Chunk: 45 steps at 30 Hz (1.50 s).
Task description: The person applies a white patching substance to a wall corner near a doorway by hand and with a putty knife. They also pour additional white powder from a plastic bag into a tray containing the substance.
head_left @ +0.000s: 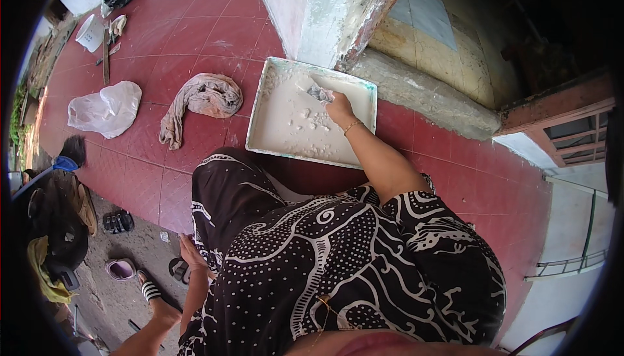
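My right hand (339, 110) reaches over a wide, shallow tray (260, 105) with a pale, green-stained rim. Its fingers are closed on a grey-white flat piece (314, 90), whose exact kind I cannot make out. The piece is low over the far right part of the tray, at the milky white mixture (279, 125) inside. Pale lumps (305, 114) sit in this mixture, mostly in the middle and near side. Down at the left, my left hand (192, 255) lies against the side of my patterned trousers, fingers stretched out and holding nothing.
Left of the tray, a twisted, stained cloth (207, 96) and a clear plastic bag (107, 108) lie on red tiles. A white bucket (90, 33) stands farther off. Shoes, a broom (68, 154) and a foot in a striped slide (150, 290) are lower left. A concrete sill (422, 93) borders the right.
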Each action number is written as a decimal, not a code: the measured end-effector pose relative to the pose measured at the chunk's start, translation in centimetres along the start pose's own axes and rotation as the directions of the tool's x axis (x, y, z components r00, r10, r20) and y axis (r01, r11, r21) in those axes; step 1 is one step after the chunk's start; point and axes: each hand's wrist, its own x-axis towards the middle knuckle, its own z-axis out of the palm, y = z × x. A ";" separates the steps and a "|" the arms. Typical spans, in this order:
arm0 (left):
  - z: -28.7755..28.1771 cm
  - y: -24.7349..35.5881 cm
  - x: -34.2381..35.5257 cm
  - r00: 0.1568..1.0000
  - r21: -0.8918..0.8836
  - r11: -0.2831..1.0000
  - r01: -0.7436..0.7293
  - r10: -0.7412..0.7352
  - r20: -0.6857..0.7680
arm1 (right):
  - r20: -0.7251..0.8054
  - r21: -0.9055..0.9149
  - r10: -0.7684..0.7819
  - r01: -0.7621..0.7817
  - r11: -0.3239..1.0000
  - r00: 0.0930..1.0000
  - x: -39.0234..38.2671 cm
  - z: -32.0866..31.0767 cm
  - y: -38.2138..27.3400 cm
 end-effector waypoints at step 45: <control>-2.3 -5.2 2.2 0.975 0.184 0.958 -0.220 0.208 0.081 | 0.124 -0.296 -0.269 0.294 0.909 0.955 -9.0 -17.9 -7.1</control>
